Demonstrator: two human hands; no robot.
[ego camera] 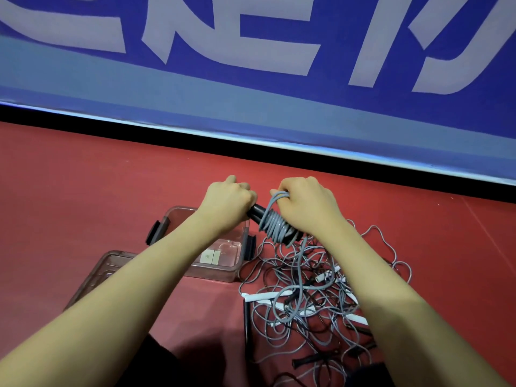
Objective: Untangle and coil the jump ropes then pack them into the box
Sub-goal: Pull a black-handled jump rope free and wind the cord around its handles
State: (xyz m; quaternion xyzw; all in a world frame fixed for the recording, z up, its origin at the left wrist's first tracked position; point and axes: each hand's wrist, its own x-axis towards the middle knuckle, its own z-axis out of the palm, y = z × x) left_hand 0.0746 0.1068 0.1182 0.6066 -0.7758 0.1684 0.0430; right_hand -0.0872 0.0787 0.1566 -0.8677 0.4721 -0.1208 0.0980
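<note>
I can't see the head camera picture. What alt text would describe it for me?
Two bare hands wind grey jump rope cord around black handles: the left hand grips the handles, the right hand pinches the cord. Below, on a red floor, lie a tangled pile of ropes and an open clear plastic box.

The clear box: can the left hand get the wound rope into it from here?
Probably yes. The left hand grips the black handles right above the clear box, which stands open, its lid lying beside it.
</note>
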